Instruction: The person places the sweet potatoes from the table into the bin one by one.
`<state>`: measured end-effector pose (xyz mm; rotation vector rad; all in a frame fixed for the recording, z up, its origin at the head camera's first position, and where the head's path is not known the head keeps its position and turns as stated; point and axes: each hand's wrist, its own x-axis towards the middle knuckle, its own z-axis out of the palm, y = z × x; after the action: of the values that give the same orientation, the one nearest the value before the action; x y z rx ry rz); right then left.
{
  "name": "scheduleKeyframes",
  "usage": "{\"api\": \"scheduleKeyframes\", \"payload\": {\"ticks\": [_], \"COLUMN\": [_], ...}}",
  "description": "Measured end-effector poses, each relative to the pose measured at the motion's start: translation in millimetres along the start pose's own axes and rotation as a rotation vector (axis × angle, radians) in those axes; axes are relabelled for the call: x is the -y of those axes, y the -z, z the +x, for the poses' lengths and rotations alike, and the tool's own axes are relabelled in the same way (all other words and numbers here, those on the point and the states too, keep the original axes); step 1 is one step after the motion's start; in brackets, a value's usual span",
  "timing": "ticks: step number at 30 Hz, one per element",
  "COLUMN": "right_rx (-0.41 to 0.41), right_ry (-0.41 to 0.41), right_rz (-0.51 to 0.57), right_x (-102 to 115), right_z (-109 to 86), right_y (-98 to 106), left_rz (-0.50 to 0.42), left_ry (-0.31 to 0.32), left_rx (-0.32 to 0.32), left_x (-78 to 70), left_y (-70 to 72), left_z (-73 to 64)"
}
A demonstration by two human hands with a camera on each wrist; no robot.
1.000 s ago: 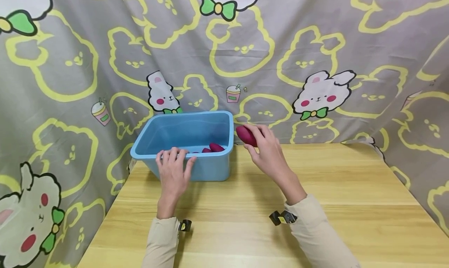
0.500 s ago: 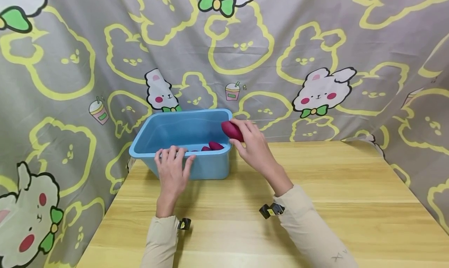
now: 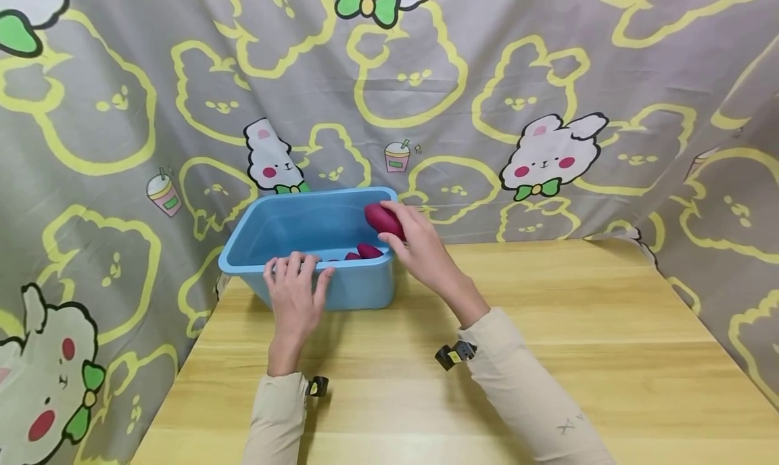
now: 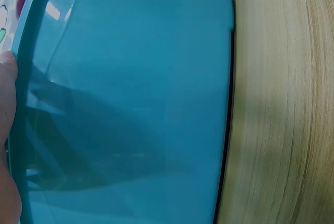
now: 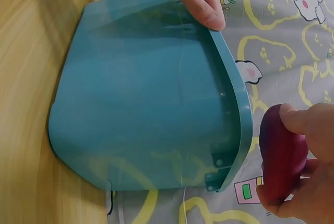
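A blue plastic bin [image 3: 365, 286] stands on the table at the left, tipped slightly by perspective, with several maroon pieces [image 3: 369, 251] partly showing inside behind its front wall. Over the front rim hook the fingers of my left hand [image 3: 295, 303], holding the bin; the left wrist view shows part of this hand at the rim. My right hand [image 3: 420, 245] grips a smooth maroon sweet potato [image 3: 382, 220] between thumb and fingers, above the bin's right end. In the right wrist view the sweet potato [image 5: 282, 153] has rounded ends, and the hand covers one side of it.
The wooden table [image 3: 548, 357] extends to the right and front of the bin. A grey curtain [image 3: 450, 100] with yellow outlines and rabbit prints hangs behind and at both sides, close to the bin's back.
My right hand has carried the sweet potato leftward, from beside the bin to over its right end. The left hand keeps its place on the front rim.
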<state>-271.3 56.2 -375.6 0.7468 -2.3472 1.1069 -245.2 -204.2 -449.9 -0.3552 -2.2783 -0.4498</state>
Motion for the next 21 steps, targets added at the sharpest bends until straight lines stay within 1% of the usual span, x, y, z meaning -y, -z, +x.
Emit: {"api": "scheduleKeyframes", "payload": {"ticks": [3,8,14,21], "right_rx": [0.029,0.086,0.077,0.083], "right_ry": [0.0,0.017,0.059,0.119], "right_rz": [0.004,-0.031,-0.039,-0.053], "right_x": [3,9,13,13], "right_z": [1.0,3.3,6.9,8.5], "right_y": [-2,-4,-9,-18], "left_rz": [-0.002,0.003,0.006,0.004], "left_ry": [-0.001,-0.006,-0.024,-0.02], "left_rx": [-0.003,-0.006,0.001,-0.004], "left_x": [0.3,0.5,-0.1,-1.0], "left_y": [-1.1,-1.2,-0.9,-0.1], "left_z": [0.7,1.3,4.8,3.1]}}
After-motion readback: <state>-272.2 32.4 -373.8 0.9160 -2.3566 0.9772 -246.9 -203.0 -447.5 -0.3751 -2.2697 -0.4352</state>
